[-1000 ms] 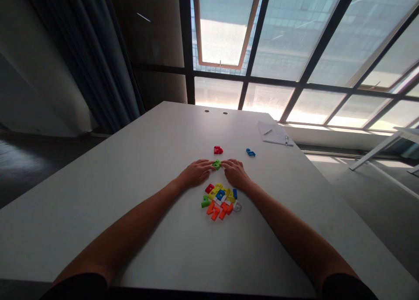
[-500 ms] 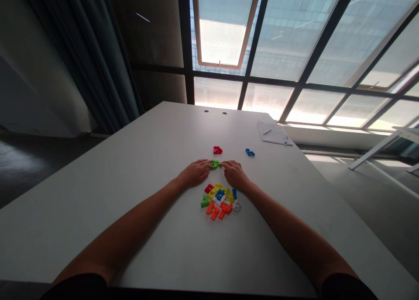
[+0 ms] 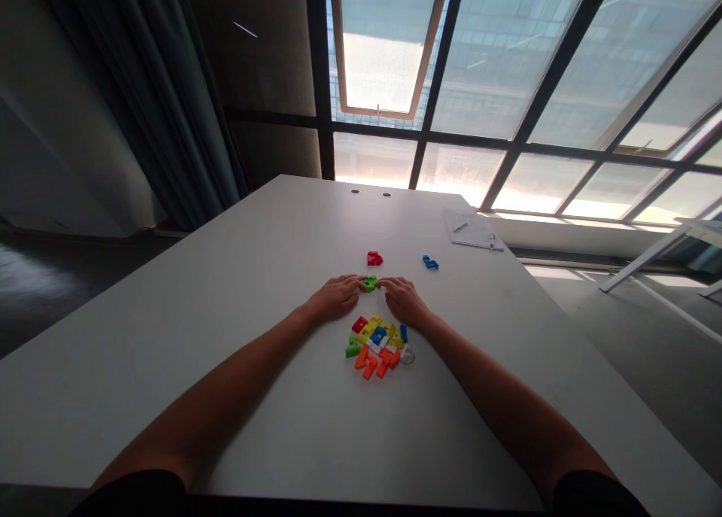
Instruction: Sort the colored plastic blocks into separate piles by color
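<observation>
On my remote head feed, I list: one green piece (image 3: 370, 284), left hand (image 3: 334, 298) at one end, right hand (image 3: 404, 300) at the other; one red piece (image 3: 374, 259), just beyond; one blue piece (image 3: 430, 263), off right; one mixed-colour pile (image 3: 379, 336) between the forearms (image 3: 242, 383); paper (image 3: 474, 235), far right of the white table (image 3: 226, 299); dark curtain (image 3: 152, 88), left; framed windows (image 3: 479, 73).

bare left hand (image 3: 337, 296): one | bare right hand (image 3: 402, 299): one | green angular plastic shape (image 3: 370, 284) apart from heap: one | red angular plastic shape (image 3: 374, 259), also apart: one | blue angular plastic shape (image 3: 430, 263), also apart: one | heap of multicoloured plastic pieces (image 3: 377, 346): one, its overlapped pieces not surely countable | white paper sheet (image 3: 472, 235): one
</observation>
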Available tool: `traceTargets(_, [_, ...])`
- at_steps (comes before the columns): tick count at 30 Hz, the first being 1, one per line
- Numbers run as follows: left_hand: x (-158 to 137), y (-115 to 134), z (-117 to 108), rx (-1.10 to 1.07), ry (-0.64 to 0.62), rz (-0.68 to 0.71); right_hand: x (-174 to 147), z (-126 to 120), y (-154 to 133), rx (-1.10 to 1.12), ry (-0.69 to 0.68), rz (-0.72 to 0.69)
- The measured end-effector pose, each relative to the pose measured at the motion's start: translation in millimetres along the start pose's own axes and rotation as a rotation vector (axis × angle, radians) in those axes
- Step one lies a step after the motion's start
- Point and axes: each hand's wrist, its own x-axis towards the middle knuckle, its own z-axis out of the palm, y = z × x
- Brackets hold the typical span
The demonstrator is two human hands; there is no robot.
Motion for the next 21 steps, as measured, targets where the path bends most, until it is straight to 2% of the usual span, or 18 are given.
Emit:
traceTargets(15, [3.3,-6.0,6.2,0.054,0.089,-0.049,0.9,-0.1,-2.4,-0.044,-0.051,-0.011])
traceTargets(21, [2.5,-6.5,8.2,0.018,0.141,-0.112,0.1,-8.3,-1.4,0.042,0.034,-0.062])
